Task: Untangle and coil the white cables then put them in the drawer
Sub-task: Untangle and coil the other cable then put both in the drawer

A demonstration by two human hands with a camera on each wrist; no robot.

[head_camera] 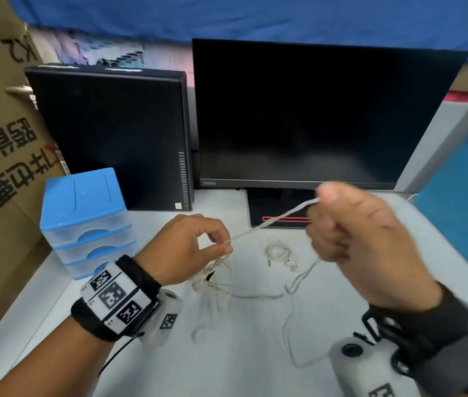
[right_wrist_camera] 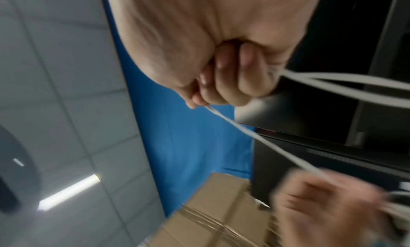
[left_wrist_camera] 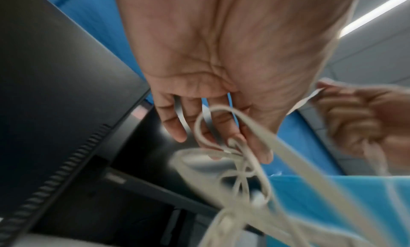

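White thin cable (head_camera: pixel 272 220) stretches taut above the pale desk (head_camera: pixel 169 368): your left hand (head_camera: pixel 181 247) pinches its tangled end at 7 o'clock, your right hand (head_camera: pixel 364 239) grips it at 2 o'clock.

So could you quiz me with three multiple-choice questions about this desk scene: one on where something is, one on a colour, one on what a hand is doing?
1. Where is the small drawer unit?
A. left of the black computer tower
B. on the monitor
C. under the desk

2. The drawer unit's top is:
A. red
B. blue
C. green

3. The right hand is:
A. flat on the desk
B. holding a mug
C. gripping the white cable

Answers: 1 A, it stands beside the tower's left; 2 B, its lid is blue; 3 C, the cable stretches from its grip to the left hand.
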